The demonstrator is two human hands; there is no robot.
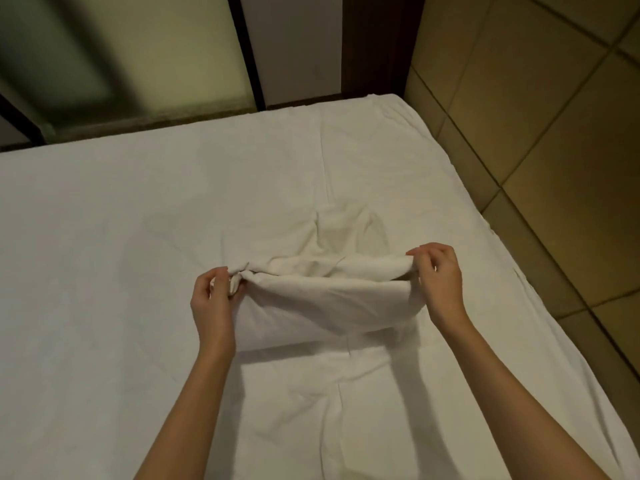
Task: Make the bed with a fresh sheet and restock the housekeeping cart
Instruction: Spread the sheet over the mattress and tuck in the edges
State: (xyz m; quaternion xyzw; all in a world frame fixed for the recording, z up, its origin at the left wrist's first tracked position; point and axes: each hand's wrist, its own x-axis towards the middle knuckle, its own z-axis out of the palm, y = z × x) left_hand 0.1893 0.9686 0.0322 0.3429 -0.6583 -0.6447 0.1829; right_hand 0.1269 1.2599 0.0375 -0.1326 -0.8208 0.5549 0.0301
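A folded white cloth (329, 299) is held just above the middle of the bed (104, 271), its far part sagging onto the sheet (398, 410). The left hand (214, 299) pinches its left corner, and the right hand (438, 282) grips its right corner with curled fingers. Right of the bed is a tiled floor (540, 133); beyond the far edge stands a dark-framed panel (138, 46).
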